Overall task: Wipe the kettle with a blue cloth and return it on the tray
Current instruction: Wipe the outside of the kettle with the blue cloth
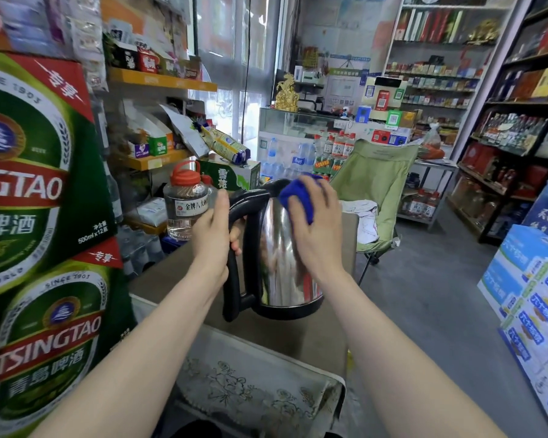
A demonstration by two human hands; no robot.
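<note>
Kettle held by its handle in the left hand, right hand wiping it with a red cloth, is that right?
No: the head view shows the cloth is blue, not red. The left hand does hold the kettle by its handle while the right hand wipes.

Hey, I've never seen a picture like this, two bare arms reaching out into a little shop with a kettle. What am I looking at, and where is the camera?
There is no machine here: these are a person's own two arms. The single picture comes from a wide-angle camera worn on the head, looking forward and down, which is why the arms stretch out from the bottom edge. The left hand has its grip round the black handle of a steel kettle, which is over a brown table. The right hand holds a blue cloth against the kettle's upper side. Behind the left hand stands a clear jar with a red lid. Green beer cartons are stacked at the left, and a green folding chair stands beyond. I cannot pick out a tray for certain.
</note>
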